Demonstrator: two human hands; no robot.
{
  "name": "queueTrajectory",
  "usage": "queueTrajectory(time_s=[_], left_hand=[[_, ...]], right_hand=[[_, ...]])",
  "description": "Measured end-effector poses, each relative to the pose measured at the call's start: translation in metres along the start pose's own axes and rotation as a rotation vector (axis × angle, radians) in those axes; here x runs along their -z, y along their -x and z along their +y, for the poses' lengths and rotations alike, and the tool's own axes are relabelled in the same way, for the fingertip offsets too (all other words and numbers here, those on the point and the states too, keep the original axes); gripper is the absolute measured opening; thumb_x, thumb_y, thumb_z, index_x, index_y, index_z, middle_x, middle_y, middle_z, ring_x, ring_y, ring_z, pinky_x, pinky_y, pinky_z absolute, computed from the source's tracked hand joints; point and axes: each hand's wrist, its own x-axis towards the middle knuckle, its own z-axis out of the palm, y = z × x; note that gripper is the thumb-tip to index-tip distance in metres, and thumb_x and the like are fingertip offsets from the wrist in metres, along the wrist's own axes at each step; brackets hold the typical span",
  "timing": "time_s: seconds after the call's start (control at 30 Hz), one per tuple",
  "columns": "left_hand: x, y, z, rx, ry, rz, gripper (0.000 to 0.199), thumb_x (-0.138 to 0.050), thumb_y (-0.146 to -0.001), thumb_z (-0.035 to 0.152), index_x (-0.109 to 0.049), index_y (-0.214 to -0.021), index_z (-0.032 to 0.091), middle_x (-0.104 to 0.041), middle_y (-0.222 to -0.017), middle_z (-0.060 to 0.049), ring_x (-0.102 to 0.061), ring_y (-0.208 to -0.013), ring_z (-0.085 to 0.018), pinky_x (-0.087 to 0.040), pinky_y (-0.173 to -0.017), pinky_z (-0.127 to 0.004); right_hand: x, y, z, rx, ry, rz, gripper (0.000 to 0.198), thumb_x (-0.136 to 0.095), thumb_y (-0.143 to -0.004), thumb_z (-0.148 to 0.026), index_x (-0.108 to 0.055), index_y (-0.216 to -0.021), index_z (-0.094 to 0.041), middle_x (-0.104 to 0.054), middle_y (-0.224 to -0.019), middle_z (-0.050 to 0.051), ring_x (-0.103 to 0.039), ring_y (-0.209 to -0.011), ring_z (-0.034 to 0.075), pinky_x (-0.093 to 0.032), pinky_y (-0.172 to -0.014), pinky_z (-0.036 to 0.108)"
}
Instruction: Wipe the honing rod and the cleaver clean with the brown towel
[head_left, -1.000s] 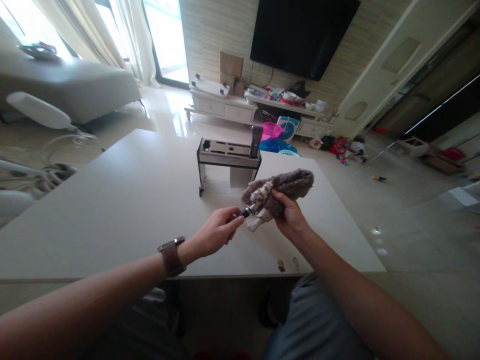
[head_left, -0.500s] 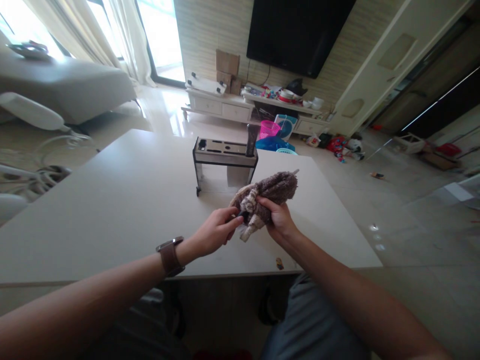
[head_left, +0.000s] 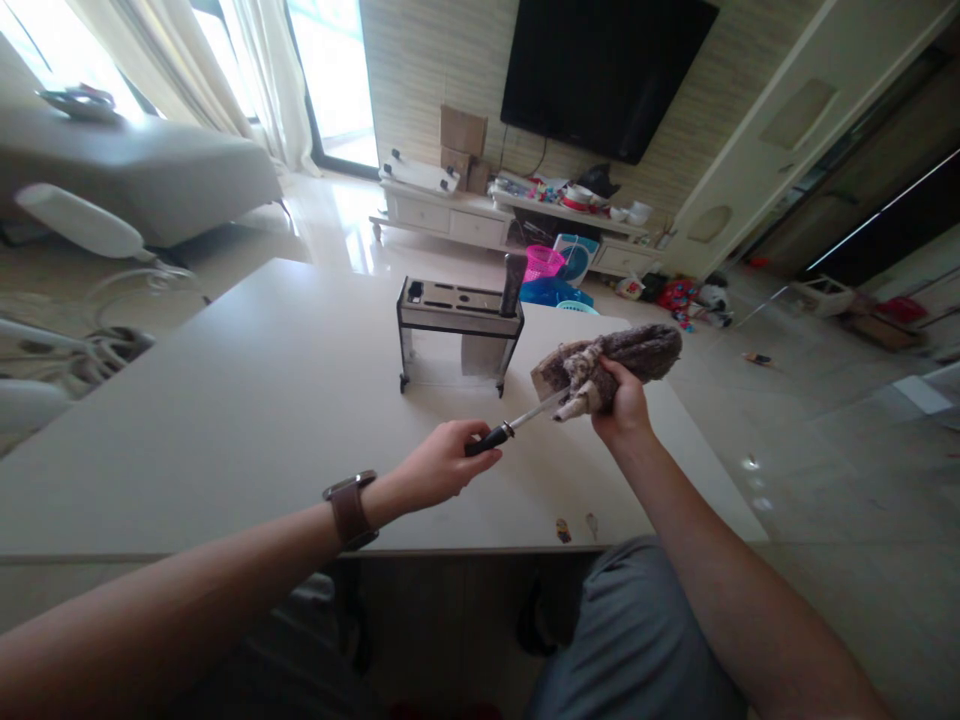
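Note:
My left hand [head_left: 446,460] is closed around the black handle of a sharpening steel [head_left: 537,409], whose thin metal rod slants up to the right. The rod's far part is hidden inside a bunched brown-grey cloth [head_left: 641,352]. My right hand [head_left: 624,400] grips that cloth, its thumb across the top and the fingers mostly hidden beneath. Behind my hands a knife block [head_left: 457,300] with a slotted top and clear sides stands upright on the white table [head_left: 247,430]. A cleaver [head_left: 512,284] sits in its right-hand slot, dark handle up, the wide blade showing below.
Two small stickers, one of them a yellow cartoon figure [head_left: 563,530], lie near the table's front edge. Beyond the table are a pink basket [head_left: 543,262] and a low white cabinet [head_left: 472,226] with several items on it. A white chair [head_left: 82,225] stands at the left.
My right hand and the cloth have moved right, away from my left hand, along the steel. More of the rod now shows between them. The view has shifted slightly.

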Motion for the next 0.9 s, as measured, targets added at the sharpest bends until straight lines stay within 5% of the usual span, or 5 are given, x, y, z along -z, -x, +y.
queueTrajectory(time_s=[0.33, 0.67, 0.9], left_hand=[[0.008, 0.000, 0.000, 0.032, 0.044, -0.096, 0.031, -0.058, -0.095, 0.050, -0.056, -0.089, 0.020, -0.060, -0.065, 0.003, -0.055, -0.053, -0.013, -0.043, -0.050, -0.024], [0.006, -0.005, -0.009, -0.014, 0.142, -0.005, 0.037, -0.059, -0.095, 0.054, -0.060, -0.086, 0.018, -0.046, -0.062, 0.005, -0.039, -0.053, -0.011, -0.031, -0.049, -0.024], [0.004, -0.006, -0.010, -0.057, 0.180, 0.095, 0.036, -0.055, -0.097, 0.053, -0.058, -0.087, 0.018, -0.043, -0.059, 0.006, -0.037, -0.053, -0.011, -0.030, -0.050, -0.024]], right_hand=[[0.005, -0.004, -0.001, -0.007, -0.006, -0.051, 0.016, -0.077, -0.075, -0.017, -0.075, -0.091, -0.017, -0.081, -0.085, 0.000, -0.076, -0.072, 0.015, -0.065, -0.070, 0.027], [-0.007, 0.016, 0.002, -0.050, 0.010, -0.177, 0.015, -0.078, -0.077, -0.021, -0.075, -0.091, -0.021, -0.081, -0.087, -0.002, -0.076, -0.076, 0.015, -0.065, -0.073, 0.026], [-0.021, 0.062, 0.034, -0.241, 0.075, -0.267, 0.027, -0.086, -0.066, -0.023, -0.078, -0.091, -0.019, -0.083, -0.091, 0.000, -0.076, -0.079, 0.017, -0.065, -0.078, 0.027]])
